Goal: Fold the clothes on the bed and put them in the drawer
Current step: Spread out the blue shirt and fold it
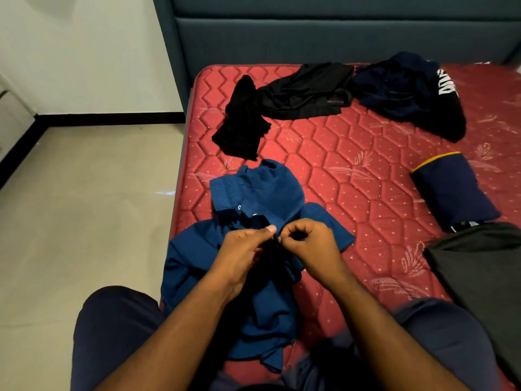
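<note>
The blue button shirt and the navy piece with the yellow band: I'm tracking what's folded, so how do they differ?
The blue button shirt lies rumpled and spread at the near edge, both hands, left hand and right hand, pinching its front; the navy piece with the yellow band sits untouched to the right as a compact folded bundle. The shirt is brighter blue, the bundle darker. Both rest on the red mattress.

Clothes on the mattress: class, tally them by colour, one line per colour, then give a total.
Blue: 1, the button shirt.
Black: 3, crumpled garment, spread garment, dark garment at the right edge.
Navy: 2, printed garment, folded garment.
Total: 6
</note>
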